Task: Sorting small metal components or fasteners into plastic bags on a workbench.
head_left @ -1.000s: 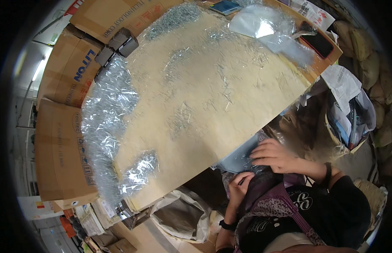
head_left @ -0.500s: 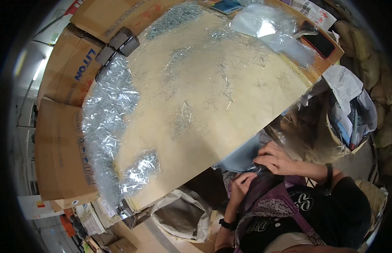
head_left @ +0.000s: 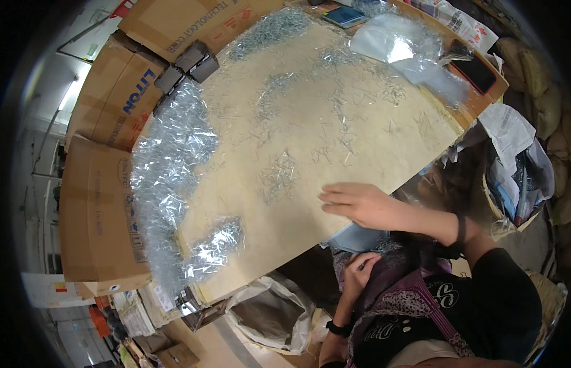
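My right hand [head_left: 351, 202] reaches over the near edge of the pale tabletop [head_left: 359, 153], its fingers stretched out together and nothing seen in them. My left hand [head_left: 359, 271] is at my lap, thumb and fingers pinched; whatever they hold is too small to make out. Between the hands, a grey-blue sheet or tray [head_left: 358, 237] sits against the table edge. Thin silvery pins [head_left: 282, 175] lie scattered on the tabletop. A thick heap of shiny pins [head_left: 175, 153] runs down the left side, and a smaller pile [head_left: 218, 245] lies near the front left.
Cardboard boxes [head_left: 101, 208] wall off the left side, with small dark blocks [head_left: 196, 61] beside them. Clear plastic bags [head_left: 396, 43] and a dark phone [head_left: 475, 73] lie at the far right. A white sack [head_left: 267, 313] stands open below the table; a lined bin [head_left: 518, 178] is at right.
My right hand has left its place beside my left hand at the lap and moved up and left over the tabletop. The left hand stays nearly in place. The whole view has shifted slightly.
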Motion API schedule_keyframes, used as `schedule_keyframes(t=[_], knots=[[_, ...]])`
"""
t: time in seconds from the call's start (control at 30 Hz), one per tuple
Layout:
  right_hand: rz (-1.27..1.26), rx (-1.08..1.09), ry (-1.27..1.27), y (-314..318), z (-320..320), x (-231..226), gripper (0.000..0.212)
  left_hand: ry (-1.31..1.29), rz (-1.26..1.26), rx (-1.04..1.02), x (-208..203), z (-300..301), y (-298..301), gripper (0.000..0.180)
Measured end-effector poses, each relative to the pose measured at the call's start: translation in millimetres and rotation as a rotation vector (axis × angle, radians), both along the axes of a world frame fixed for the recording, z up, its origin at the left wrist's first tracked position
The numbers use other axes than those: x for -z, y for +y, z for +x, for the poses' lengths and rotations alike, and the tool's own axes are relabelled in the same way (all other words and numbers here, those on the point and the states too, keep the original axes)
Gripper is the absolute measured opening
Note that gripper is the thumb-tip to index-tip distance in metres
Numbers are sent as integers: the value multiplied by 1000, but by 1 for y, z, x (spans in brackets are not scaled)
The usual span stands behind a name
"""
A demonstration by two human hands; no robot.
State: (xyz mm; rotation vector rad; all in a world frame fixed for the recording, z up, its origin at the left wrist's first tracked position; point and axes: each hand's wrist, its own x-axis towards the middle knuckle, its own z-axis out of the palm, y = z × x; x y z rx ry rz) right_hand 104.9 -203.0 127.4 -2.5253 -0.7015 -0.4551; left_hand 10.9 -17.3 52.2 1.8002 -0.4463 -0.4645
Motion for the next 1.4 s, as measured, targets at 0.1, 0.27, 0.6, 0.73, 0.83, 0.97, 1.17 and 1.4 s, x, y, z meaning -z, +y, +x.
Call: schedule_keyframes(t=[0.1, 0.27, 0.6, 0.73, 0.83, 0.97, 1.17, 1.4], knots=[[147, -140, 57, -21, -36, 0, 35, 36, -11, -17, -1, 0, 1, 9], [354, -136, 75, -47, -87, 20, 30, 126, -31, -44, 0, 0, 0, 9], [345, 152, 497, -43, -134, 53, 38, 193, -85, -30, 15, -2, 3, 9], [108, -139, 617, -48, -132, 65, 37, 195, -106, -31, 19, -2, 3, 9], [482, 38, 716, -42, -134, 67, 37, 118, -58, 24, 13, -1, 2, 9], [341, -69, 618, -43, -139, 73, 33, 184, -59, 5, 6, 1, -1, 7], [275, 109, 428, -41, -135, 72, 33, 263, -86, 45, 12, 2, 0, 8], [304, -184, 694, -41, -138, 83, 21, 226, -84, 265, 23, -2, 17, 10]])
